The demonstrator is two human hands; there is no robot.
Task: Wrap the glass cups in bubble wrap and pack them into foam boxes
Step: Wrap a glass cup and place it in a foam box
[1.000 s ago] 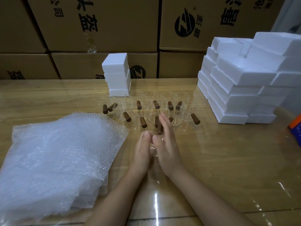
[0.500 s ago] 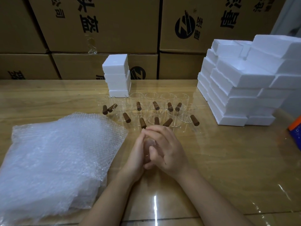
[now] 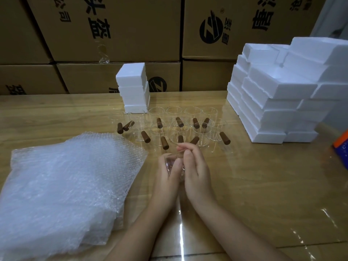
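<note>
The work is only at its beginning, as I judge it. I hold one glass cup just above the tabletop, in front of me, and it has no wrap on it yet. My left grip is curled around its left side, with the thumb on the glass. My right grip closes on the other side, and its fingers bend over the top of the cup. The other cups stand in rows behind my hands, all bare, with their brown handles pointing different ways. The pile of bubble wrap lies at my left, not touched. The big stack of foam boxes is at my right, well apart. A small stack of closed foam boxes stands behind the cups; I cannot tell if something is packed inside. So wrapping and packing are left for nearly every cup.

Half a second ago my two hands were clasped together and the right fingers covered the left, so the cup was almost hidden. Now the hands have opened a little and the glass shows between them. The rows, the wrap and the boxes have not moved.
</note>
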